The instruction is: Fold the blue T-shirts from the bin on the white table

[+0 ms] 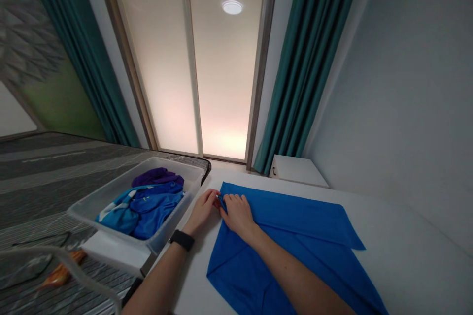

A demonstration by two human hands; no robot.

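A blue garment (295, 241) lies spread on the white table, its far part folded over in a long band. At its far left corner my left hand (204, 209), with a dark band on the wrist, pinches the cloth's edge between fingers and thumb. My right hand (238, 214) rests on the same corner, fingers bent over the fabric close beside the left. The right forearm crosses over the cloth and hides part of it. What exactly the right fingertips grip is hard to make out.
To the left stands a clear plastic bin (148, 243) holding blue and purple clothes (155, 204). A white cabinet (297, 171) is beyond the table (399, 236). A pale curved tube (74, 266) and an orange item (62, 269) are at lower left.
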